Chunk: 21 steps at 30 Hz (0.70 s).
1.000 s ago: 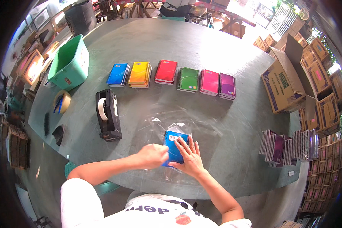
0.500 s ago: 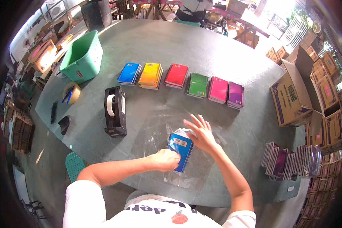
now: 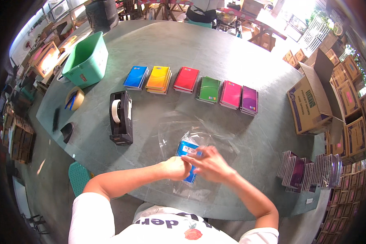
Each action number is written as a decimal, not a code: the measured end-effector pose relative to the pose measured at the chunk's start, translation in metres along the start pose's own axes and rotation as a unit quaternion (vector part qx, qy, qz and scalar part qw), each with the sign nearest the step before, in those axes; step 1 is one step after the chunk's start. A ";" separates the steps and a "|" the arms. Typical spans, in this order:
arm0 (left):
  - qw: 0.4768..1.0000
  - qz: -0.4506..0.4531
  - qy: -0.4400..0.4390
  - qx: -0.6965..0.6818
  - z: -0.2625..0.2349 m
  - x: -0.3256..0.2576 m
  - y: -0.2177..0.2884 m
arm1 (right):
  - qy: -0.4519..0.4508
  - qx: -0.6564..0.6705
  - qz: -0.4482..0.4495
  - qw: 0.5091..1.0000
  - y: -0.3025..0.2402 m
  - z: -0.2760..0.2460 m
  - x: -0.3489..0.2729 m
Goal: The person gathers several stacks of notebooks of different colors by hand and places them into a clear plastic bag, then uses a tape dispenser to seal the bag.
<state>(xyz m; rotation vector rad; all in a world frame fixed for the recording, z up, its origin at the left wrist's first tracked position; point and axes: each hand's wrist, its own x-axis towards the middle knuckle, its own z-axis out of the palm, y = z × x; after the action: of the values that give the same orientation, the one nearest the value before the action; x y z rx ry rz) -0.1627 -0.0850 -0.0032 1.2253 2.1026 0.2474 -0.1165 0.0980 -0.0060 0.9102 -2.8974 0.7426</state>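
Observation:
A blue spiral notebook [image 3: 188, 147] with a white label lies at the near middle of the table, on and partly under clear plastic film [image 3: 166, 138]. My left hand [image 3: 177, 168] is closed at the notebook's left edge, its fingertips turned inward and partly hidden. Over the notebook's right side reaches my right hand [image 3: 212, 164], its fingers bent toward the left hand and smeared by motion. A black tape dispenser [image 3: 121, 118] with a roll of clear tape stands to the left of the film.
Beyond the film sit notebook stacks: blue [image 3: 136, 77], yellow [image 3: 158, 79], red [image 3: 186, 79], green [image 3: 209, 89], pink [image 3: 231, 94] and purple [image 3: 249, 99]. A green bin [image 3: 85, 61] and tape roll [image 3: 75, 99] are left. Wrapped notebooks [image 3: 309, 171] and an open carton [image 3: 309, 101] are right.
My right hand has come down and left, from spread above the notebook's upper right corner to across its face. The left hand stays at the notebook's left edge.

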 end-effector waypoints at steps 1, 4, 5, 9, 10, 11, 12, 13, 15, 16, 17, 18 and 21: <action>1.000 -0.003 0.005 0.011 0.002 0.001 0.001 | -0.042 0.031 0.013 0.999 -0.011 0.009 -0.005; 0.999 -0.010 0.018 0.033 0.011 0.002 -0.003 | -0.040 -0.032 0.067 0.996 -0.022 0.012 -0.009; 1.000 0.003 0.024 0.009 0.010 0.000 -0.006 | -0.035 -0.043 0.070 0.996 -0.023 0.014 -0.010; 0.906 -0.023 0.136 -0.400 0.012 -0.025 -0.029 | -0.010 -0.069 0.069 0.995 -0.020 0.019 -0.016; 0.919 -0.030 0.207 -0.335 0.021 -0.034 -0.045 | 0.008 -0.061 0.073 0.995 -0.020 0.023 -0.019; 0.923 -0.040 0.277 -0.266 0.034 -0.044 -0.065 | 0.027 -0.052 0.073 0.996 -0.021 0.027 -0.020; 0.933 -0.010 0.335 -0.129 0.053 -0.060 -0.080 | 0.039 -0.059 0.066 0.995 -0.020 0.030 -0.021; 0.923 0.020 0.385 0.010 0.078 -0.077 -0.093 | 0.039 -0.047 0.075 0.995 -0.021 0.030 -0.021; 0.899 0.046 0.416 0.131 0.105 -0.110 -0.104 | 0.045 -0.022 0.089 0.995 -0.025 0.027 -0.017; 0.907 0.042 0.406 0.108 0.113 -0.125 -0.105 | 0.074 -0.015 0.096 0.993 -0.028 0.025 -0.013; 0.914 0.038 0.396 0.084 0.118 -0.137 -0.109 | 0.079 -0.016 0.118 0.990 -0.029 0.029 -0.008; 0.891 0.003 0.452 0.038 0.116 -0.146 -0.120 | 0.084 -0.017 0.141 0.986 -0.029 0.033 -0.003; 0.696 -0.143 0.701 -0.063 0.067 -0.150 -0.149 | 0.097 -0.057 0.167 0.979 -0.032 0.046 0.008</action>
<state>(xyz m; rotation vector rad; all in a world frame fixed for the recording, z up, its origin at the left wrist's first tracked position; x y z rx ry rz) -0.1748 -0.3004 -0.0548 0.4828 3.3489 1.5476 -0.0996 0.0502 -0.0315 0.3208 -2.9080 0.6284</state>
